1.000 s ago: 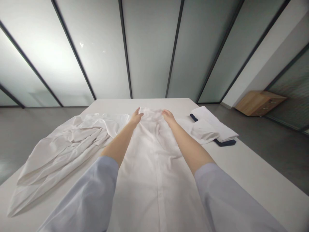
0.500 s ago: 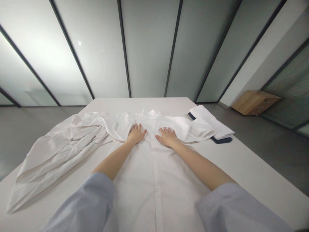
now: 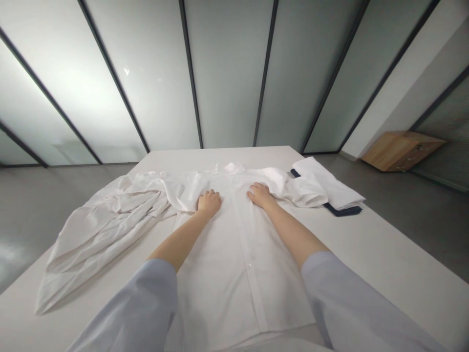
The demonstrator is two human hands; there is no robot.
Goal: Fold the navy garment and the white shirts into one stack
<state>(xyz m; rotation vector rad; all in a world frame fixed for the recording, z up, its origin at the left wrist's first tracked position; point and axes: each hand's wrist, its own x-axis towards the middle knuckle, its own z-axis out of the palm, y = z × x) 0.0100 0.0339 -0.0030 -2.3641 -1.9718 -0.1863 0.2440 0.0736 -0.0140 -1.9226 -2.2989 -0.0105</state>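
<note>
Down the middle of the desk (image 3: 366,249), a white shirt (image 3: 227,254) lies spread with its long axis running away from the wearer: collar (image 3: 234,167) toward the far end, hem nearest the body. The left hand (image 3: 209,201) and right hand (image 3: 261,194) rest on its upper part, one either side of the front placket (image 3: 243,237), both on the near side of the collar. The right looks slightly farther up the cloth, so a little nearer the collar.

The left hand is narrow, its fingers bent under and knuckles up; the right is looser, fingers partly curled on the fabric. Whether either pinches any cloth I cannot tell — the fingertips are too small and pale against the white.

Beside the shirt, on the left, is a rumpled heap of white fabric (image 3: 110,220), its edge hard to part from the shirt's sleeve. On the right — by the other sleeve (image 3: 306,191) — sits a folded white cloth (image 3: 331,186) over a dark piece (image 3: 346,211).
</note>
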